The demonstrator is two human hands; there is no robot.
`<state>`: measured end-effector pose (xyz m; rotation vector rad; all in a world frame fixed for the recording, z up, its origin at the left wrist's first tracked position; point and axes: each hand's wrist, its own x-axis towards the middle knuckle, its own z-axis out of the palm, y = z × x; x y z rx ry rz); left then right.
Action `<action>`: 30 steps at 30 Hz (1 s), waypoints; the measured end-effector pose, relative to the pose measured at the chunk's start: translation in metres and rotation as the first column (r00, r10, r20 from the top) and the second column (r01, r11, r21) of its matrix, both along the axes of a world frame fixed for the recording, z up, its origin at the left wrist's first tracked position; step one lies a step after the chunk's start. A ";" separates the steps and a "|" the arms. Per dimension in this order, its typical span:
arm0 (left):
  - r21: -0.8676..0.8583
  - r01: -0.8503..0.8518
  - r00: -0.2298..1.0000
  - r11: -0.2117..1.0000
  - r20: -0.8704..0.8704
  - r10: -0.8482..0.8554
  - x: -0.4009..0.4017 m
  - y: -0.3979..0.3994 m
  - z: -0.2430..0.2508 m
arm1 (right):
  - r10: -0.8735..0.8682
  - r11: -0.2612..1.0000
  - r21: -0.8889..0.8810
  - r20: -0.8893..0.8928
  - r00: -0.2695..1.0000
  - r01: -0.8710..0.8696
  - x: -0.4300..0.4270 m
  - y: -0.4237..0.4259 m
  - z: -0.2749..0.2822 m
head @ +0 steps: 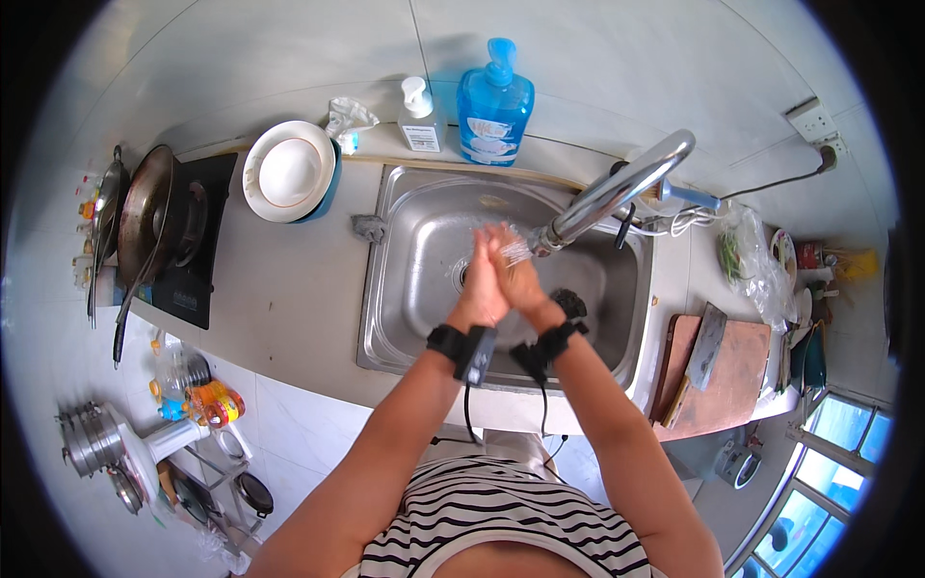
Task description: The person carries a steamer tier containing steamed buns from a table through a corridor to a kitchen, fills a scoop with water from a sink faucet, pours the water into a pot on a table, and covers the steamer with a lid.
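Over the steel sink (415,325), my left hand (480,278) and my right hand (517,274) press against each other, palms facing inward. Water (516,251) runs from the chrome faucet (621,180) onto the fingers of the right hand. I see no object in either hand, but the space between the palms is hidden. Both wrists carry black straps, and a small box with a cable sits on the left one. A dark scrubber (569,302) lies in the sink, just beyond the right wrist. The drain (460,275) shows beside my left hand.
Behind the sink stand a blue pump bottle (495,108) and a white pump bottle (421,119). A grey rag (368,227) lies by the left rim, with stacked bowls (289,173) farther left. At right, a cleaver (702,354) rests on a cutting board (744,361).
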<state>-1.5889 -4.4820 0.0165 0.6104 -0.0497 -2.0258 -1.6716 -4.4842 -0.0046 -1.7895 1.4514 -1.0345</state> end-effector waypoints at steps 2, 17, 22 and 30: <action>0.040 0.091 0.987 0.995 -0.134 -0.085 -0.019 0.014 0.025 | -0.096 0.953 0.301 0.185 0.978 0.037 -0.046 -0.016 -0.027; -0.160 0.003 0.962 0.987 0.269 0.040 -0.027 -0.002 -0.012 | -0.679 0.668 0.455 0.697 -0.231 -0.589 0.012 0.031 0.009; -0.716 0.410 0.431 0.565 0.698 0.572 -0.002 -0.010 -0.021 | -0.683 0.612 0.473 0.720 -0.122 -0.633 0.026 0.029 -0.016; -0.635 0.499 0.223 0.590 0.752 0.621 -0.030 0.013 -0.017 | -0.516 0.806 0.453 0.853 -0.076 -0.381 -0.009 0.005 -0.022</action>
